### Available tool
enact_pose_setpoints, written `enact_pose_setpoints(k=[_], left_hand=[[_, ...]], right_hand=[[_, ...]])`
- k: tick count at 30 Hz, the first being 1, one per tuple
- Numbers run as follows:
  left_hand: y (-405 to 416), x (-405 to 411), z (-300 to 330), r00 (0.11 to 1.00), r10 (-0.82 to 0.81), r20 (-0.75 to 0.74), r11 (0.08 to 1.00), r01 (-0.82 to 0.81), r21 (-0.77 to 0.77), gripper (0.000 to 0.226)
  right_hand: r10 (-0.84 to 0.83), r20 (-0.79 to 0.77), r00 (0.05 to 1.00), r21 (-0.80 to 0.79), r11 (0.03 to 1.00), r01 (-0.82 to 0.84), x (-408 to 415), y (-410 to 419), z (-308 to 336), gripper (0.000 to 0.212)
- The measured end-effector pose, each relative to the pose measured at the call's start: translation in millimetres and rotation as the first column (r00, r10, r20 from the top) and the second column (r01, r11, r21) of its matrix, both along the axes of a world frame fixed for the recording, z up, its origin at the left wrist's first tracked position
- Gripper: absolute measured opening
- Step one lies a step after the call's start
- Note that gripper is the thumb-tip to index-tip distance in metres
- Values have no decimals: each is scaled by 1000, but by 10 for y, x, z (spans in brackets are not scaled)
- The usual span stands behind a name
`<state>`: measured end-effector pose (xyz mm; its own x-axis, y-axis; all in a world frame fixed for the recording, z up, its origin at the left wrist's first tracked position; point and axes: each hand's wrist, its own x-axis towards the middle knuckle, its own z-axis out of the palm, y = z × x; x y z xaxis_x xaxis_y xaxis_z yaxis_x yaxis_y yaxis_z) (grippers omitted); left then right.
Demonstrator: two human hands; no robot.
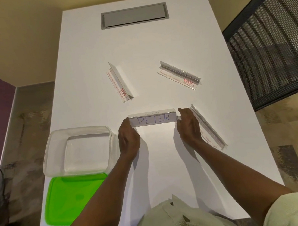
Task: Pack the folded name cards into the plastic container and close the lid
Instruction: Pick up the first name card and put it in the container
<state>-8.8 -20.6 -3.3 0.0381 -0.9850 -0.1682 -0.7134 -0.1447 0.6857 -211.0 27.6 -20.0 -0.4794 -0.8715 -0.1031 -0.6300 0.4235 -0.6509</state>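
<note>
A folded name card marked "PETER" [152,119] stands upright in the middle of the white table [137,46]. My left hand [128,137] grips its left end and my right hand [188,127] grips its right end. Three more folded name cards lie around it: one at the upper left [120,82], one at the upper right [179,75], and one just right of my right hand [208,126]. The clear plastic container [77,151] sits open and holds nothing, left of my left hand. Its green lid [70,198] lies flat in front of it.
A grey cable hatch [134,15] is set into the table's far end. A black mesh chair [273,41] stands at the right, beside the table edge. The green lid reaches the table's left edge.
</note>
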Motion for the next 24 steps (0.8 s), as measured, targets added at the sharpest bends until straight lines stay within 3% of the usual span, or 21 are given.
enact_pose_setpoints(k=[4, 6, 7, 9, 13, 17, 24], left_hand=[[-62, 48, -3, 969, -213, 124, 976, 218, -26, 49], [-153, 76, 25, 955, -254, 154, 966, 260, -18, 52], [-189, 88, 37, 930, -305, 206, 940, 328, -89, 57], [-260, 138, 1, 851, -407, 332, 860, 479, -175, 62], [-466, 186, 12, 730, -502, 463, 797, 599, -81, 54], [-658, 153, 12, 660, -532, 530, 799, 599, 56, 35], [-830, 115, -67, 542, -591, 597, 762, 619, 192, 24]], right_hand=[[276, -375, 885, 135, 961, -243, -70, -48, 89, 45], [377, -443, 814, 202, 926, -319, -118, -114, 130, 43], [418, -458, 785, 225, 908, -352, -146, -156, 144, 40], [483, -467, 740, 268, 876, -402, -205, -252, 160, 36], [560, -431, 707, 348, 826, -442, -295, -401, 129, 32], [602, -390, 697, 388, 794, -469, -314, -491, 78, 28], [630, -355, 691, 374, 773, -513, -349, -529, -79, 23]])
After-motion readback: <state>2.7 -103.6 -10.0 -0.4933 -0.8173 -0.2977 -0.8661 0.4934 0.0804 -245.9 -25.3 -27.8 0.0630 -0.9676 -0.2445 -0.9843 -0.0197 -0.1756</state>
